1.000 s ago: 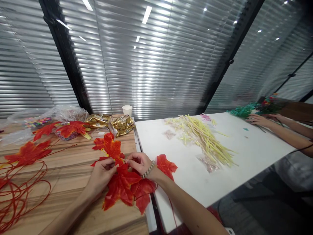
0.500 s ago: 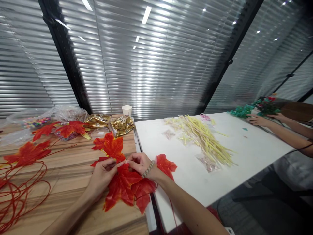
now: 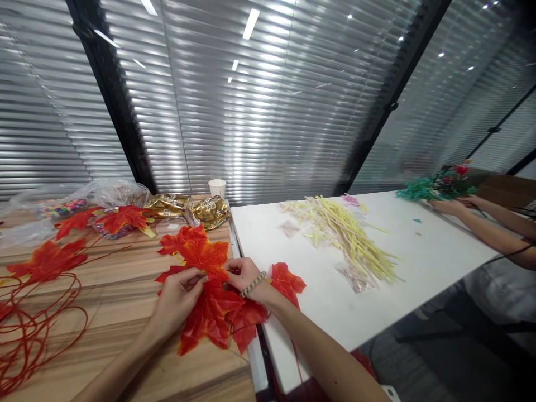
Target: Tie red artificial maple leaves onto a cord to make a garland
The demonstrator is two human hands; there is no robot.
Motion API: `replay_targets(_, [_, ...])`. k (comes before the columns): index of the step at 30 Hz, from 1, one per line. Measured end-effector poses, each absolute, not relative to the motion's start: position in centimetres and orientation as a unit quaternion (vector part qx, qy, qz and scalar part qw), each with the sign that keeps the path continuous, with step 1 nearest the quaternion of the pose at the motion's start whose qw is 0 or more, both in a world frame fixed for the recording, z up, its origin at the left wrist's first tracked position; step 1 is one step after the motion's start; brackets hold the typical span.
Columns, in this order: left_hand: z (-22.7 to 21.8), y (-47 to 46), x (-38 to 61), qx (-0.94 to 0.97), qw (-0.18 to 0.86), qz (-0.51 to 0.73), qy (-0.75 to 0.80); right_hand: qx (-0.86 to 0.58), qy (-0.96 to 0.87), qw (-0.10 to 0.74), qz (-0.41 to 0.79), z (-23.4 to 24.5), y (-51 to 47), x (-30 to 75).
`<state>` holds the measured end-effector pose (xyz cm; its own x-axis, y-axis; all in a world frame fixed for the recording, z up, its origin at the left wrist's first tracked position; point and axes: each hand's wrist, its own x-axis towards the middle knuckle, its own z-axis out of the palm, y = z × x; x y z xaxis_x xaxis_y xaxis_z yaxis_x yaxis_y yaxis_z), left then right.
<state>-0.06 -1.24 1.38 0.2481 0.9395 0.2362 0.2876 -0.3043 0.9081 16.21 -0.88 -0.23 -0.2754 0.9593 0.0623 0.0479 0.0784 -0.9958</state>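
Both hands, left hand (image 3: pixel 178 293) and right hand (image 3: pixel 243 275), pinch closed on the red maple-leaf cluster (image 3: pixel 209 290) at the wooden table's (image 3: pixel 117 301) right edge, whose top leaf has risen, indicating continued assembly.

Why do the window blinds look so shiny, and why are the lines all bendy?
Head view: ceiling lights glare in white streaks off the blinds; the wide lens bows the dark window frame and tilts the white table; the red leaves between both hands look sharp, while the far person's hand is a bit blurry.
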Motion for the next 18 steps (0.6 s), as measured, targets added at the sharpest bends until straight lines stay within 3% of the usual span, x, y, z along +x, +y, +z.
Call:
replay_targets(4, [0.8,-1.2,-0.4,0.715,0.344,0.408,0.451,-0.432,-0.684,0.455,0.373,-0.1,-0.8,16.4])
replay_targets(10, [1.4,-1.5,-0.2,0.734,0.346,0.388,0.437,-0.457,-0.728,0.447,0.248,-0.1,-0.8,16.5])
replay_targets(18, [1.7,-1.4,-0.5,0.692,0.347,0.443,0.452,-0.392,-0.725,0.474,0.310,0.7,-1.0,16.6])
